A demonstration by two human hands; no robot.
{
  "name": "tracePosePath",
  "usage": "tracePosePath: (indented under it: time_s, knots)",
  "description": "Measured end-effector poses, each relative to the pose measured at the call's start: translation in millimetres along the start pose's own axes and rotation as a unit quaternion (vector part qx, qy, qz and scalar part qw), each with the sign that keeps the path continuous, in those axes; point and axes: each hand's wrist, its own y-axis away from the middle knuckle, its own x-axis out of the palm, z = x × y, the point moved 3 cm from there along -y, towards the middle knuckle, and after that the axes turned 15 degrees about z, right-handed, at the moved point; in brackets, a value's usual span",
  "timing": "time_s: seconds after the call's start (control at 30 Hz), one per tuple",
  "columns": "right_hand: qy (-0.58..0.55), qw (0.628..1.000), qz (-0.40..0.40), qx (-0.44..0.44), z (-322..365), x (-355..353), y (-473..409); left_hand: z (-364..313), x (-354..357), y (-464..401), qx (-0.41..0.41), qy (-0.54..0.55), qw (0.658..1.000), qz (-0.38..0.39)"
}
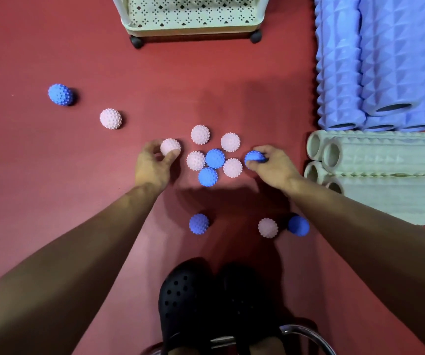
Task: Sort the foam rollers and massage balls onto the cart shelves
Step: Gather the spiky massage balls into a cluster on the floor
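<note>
While both our arms reach down over the smooth dark-red floor (52,188), our left hand (152,166) curls its grip round a pale pink knobbly massage ball (170,146), and our right hand (274,166) pinches a blue knobbly massage ball (254,157) between thumb and fingers. Between the two hands lies a tight cluster of studded spheres (212,156), four pink and two blue, several touching. Nearer our black perforated clogs (180,303) sit a lone blue ball (199,224) and, to its right, a pink ball (267,228) just beside another blue one (298,226). Far left, well apart from the rest, rest a pink ball (111,119) and a blue ball (60,95), with open floor around them.

Along the right edge lie the lavender-blue hollow foam rollers (380,60), faceted with diamond ridges, stacked side by side; below them the pale green ribbed foam rollers (385,160) are piled with their open ends toward our right hand. At the top stands the cream plastic cart (190,20), its bottom shelf pierced with a diamond pattern, on black castors; bare floor separates it from the cluster. A chromed metal tube (308,334) curves by our feet.
</note>
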Motion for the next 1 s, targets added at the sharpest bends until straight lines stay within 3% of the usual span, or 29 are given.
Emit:
tracePosePath:
  time_s: [0.23, 0.43, 0.53, 0.6, 0.67, 0.73, 0.83, 0.93, 1.0]
  knots:
    - [0.043, 0.998, -0.022, -0.031, 8, 9, -19, -6, 12, -27, 0.034, -0.159, 0.983, 0.083]
    - [0.023, 0.998, -0.018, -0.058, 2, 3, -10, 1, 9, -17, 0.07, -0.146, 0.981, 0.103]
    - [0.074, 0.995, -0.035, -0.051, -4, -10, 2, 4, 3, 5, 0.097, -0.139, 0.985, 0.039]
    - [0.165, 0.986, -0.008, -0.028, -5, -23, 16, 8, 6, 28, 0.121, -0.163, 0.979, 0.011]
    - [0.325, 0.943, 0.074, 0.013, -6, -33, 30, 20, 19, 52, 0.131, -0.216, 0.964, 0.09]
    - [0.482, 0.856, 0.182, 0.043, -9, -31, 42, 39, 32, 73, 0.129, -0.296, 0.924, 0.207]
    - [0.582, 0.758, 0.289, 0.054, -23, -22, 56, 61, 42, 84, 0.151, -0.385, 0.855, 0.312]
    - [0.624, 0.708, 0.323, 0.067, -33, -19, 60, 62, 39, 80, 0.147, -0.361, 0.863, 0.322]
    - [0.621, 0.703, 0.339, 0.073, -36, -18, 61, 58, 37, 78, 0.123, -0.329, 0.885, 0.306]
